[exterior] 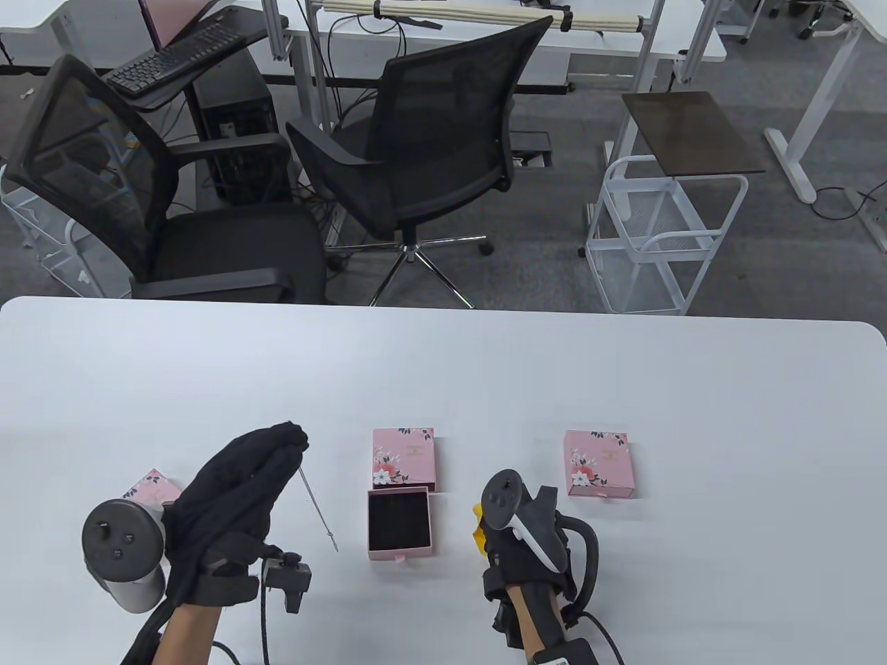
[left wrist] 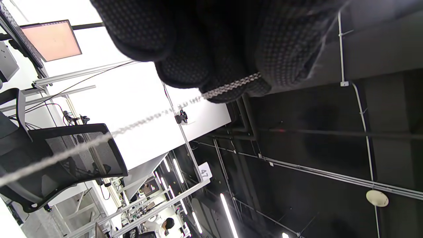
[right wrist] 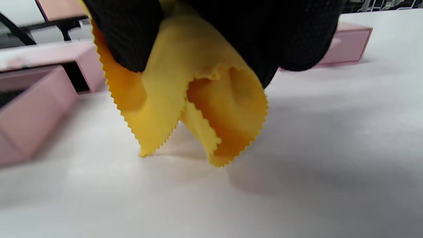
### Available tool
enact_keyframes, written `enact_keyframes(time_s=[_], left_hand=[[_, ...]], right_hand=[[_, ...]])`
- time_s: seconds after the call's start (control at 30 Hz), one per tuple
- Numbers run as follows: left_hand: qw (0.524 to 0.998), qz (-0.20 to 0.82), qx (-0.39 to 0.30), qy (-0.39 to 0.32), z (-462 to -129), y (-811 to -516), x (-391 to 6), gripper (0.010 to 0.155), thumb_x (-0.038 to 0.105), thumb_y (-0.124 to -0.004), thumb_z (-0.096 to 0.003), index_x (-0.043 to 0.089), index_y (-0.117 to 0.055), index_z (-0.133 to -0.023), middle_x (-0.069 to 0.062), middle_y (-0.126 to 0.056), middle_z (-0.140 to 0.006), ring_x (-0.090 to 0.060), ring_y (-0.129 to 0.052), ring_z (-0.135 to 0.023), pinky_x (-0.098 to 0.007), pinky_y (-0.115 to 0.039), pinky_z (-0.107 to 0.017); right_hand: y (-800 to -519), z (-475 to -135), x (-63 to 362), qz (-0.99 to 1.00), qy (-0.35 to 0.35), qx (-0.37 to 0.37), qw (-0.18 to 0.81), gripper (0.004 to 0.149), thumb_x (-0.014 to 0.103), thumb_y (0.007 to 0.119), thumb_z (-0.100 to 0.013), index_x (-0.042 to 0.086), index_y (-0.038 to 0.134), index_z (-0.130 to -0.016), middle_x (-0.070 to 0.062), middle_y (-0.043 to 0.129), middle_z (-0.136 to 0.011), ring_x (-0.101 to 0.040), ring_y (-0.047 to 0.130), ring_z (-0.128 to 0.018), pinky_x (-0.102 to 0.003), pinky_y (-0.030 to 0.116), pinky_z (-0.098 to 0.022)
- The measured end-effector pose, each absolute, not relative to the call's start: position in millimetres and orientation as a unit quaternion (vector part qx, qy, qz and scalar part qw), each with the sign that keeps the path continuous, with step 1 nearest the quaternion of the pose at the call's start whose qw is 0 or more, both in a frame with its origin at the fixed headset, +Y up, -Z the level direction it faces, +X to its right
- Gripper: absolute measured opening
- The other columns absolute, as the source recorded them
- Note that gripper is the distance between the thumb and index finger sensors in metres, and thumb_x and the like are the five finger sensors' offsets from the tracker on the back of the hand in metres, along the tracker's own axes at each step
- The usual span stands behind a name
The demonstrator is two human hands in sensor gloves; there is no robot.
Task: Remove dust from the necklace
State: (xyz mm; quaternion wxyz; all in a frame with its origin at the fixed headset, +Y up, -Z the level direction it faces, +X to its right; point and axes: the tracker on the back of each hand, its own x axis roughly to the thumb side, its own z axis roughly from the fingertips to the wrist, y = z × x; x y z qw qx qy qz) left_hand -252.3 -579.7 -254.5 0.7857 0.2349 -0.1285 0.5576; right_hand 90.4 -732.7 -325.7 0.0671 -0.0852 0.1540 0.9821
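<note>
Silver necklace [exterior: 317, 509], yellow cloth [right wrist: 185, 96] w/ zigzag edge, pink floral boxes [exterior: 403, 457], black-lined drawer [exterior: 398, 521], black gloves [exterior: 229, 506], white table [exterior: 443, 374].

black knit gloves, grey trackers, black cables

Two black office chairs [exterior: 416, 138], keyboard [exterior: 173, 59], white wire cart [exterior: 665, 235], dark board [exterior: 689, 131] atop it
</note>
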Motion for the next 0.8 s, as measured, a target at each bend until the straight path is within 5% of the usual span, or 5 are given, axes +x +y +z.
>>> enact_keyframes(time_s=[0.3, 0.8], left_hand=[[0.790, 0.552, 0.232, -0.131, -255, -581, -249, 0.035, 0.045, -0.091, -0.0546, 0.031, -0.093, -0.086, 0.001, -0.101, -0.084, -0.021, -0.094, -0.075, -0.041, -0.083, -0.055], [0.797, 0.544, 0.221, -0.143, -255, -585, -238, 0.035, 0.045, -0.091, -0.0544, 0.031, -0.094, -0.086, 0.001, -0.101, -0.084, -0.021, -0.094, -0.075, -0.041, -0.083, -0.054]], right_hand=[[-753, -328, 71, 0.982, 0.171, -0.067, -0.044, 0.064, 0.042, 0.083, -0.062, 0.008, 0.062, -0.110, -0.024, 0.075, -0.100, -0.046, 0.081, -0.079, -0.059, 0.068, -0.063], [-705, -308, 85, 0.991, 0.122, -0.060, 0.016, 0.071, 0.036, 0.086, -0.061, 0.005, 0.052, -0.115, -0.029, 0.064, -0.109, -0.052, 0.075, -0.086, -0.061, 0.065, -0.065]])
